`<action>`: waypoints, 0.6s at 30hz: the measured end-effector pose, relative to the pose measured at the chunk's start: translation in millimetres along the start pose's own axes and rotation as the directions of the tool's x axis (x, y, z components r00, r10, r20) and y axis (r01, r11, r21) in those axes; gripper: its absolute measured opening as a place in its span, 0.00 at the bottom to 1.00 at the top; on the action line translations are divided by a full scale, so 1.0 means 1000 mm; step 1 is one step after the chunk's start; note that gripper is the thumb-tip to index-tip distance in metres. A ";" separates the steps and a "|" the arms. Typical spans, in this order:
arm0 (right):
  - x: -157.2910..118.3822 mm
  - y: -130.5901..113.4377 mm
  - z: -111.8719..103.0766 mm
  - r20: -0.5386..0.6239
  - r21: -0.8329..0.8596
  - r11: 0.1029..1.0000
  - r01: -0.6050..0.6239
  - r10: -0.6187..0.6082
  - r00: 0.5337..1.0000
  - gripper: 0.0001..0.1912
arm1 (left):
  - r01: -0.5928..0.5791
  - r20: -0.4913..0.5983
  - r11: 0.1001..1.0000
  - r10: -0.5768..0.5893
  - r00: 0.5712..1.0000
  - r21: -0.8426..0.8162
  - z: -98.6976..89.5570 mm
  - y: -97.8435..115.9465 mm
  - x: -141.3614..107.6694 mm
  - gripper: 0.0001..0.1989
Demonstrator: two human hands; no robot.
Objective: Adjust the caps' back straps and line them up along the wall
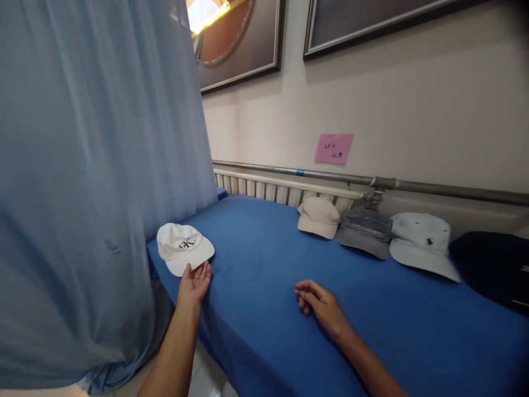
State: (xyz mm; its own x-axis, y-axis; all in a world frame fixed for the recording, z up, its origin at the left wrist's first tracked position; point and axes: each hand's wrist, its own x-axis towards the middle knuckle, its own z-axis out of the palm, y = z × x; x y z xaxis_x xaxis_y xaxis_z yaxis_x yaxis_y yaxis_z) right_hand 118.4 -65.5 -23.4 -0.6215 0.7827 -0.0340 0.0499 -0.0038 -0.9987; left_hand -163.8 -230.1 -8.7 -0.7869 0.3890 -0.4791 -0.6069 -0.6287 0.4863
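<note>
A white baseball cap (179,248) with dark letters on its front rests at the left end of the blue-covered table (256,264). My left hand (195,282) is palm up at the front of its brim, thumb at the edge and fingertips reaching beneath, gripping it lightly. Over the middle of the cover, my right hand (320,306) is empty, its fingers loosely curled and partly apart. Along the back stand a beige cap (318,216), a grey cap (365,229), a pale cap (424,242) with a small dark emblem, and a black cap (491,267) cut off by the frame.
A light blue curtain (99,165) hangs beside the table's left end. Behind the table run a radiator (264,187) and a metal pipe (330,175). A pink note (334,149) is on the wall below a framed picture (372,25). Tiled floor shows at the lower left.
</note>
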 end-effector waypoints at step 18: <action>-0.028 -0.010 -0.017 -0.046 0.258 0.962 0.091 -0.082 0.996 0.26 | 0.091 0.530 0.915 -0.306 0.791 0.393 -0.012 -0.071 -0.065 0.10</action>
State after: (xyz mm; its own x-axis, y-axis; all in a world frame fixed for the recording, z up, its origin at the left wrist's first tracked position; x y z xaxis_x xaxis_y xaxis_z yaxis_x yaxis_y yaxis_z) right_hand 148.7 -77.1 -11.7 -0.5865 0.8084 0.0499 -0.2109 -0.0930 -0.9731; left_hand -68.4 -218.8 -21.2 -0.4959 0.8570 -0.1398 -0.6708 -0.2758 0.6885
